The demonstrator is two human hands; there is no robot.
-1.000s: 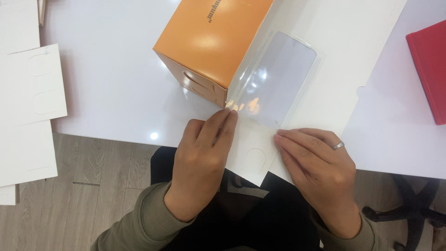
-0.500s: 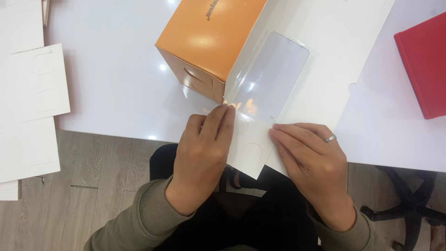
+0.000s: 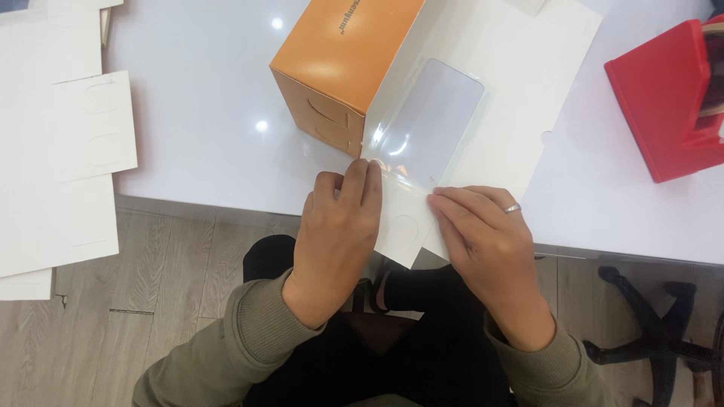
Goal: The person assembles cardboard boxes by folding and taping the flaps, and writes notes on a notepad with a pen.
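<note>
Both hands, left hand and right hand, press flat on the white windowed carton flap, steadying the orange box on the table.

The left hand lies flat, palm down, fingers close together and pointing far. The right hand also lies palm down, fingers pointing left toward the other hand. Both arms wear green sleeves.

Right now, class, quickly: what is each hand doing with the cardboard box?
Left hand: flat, fingers extended, pressing down on the white end flap of the orange box.
Right hand: flat, open, fingertips pressing the same flap's right side; nothing gripped.
</note>
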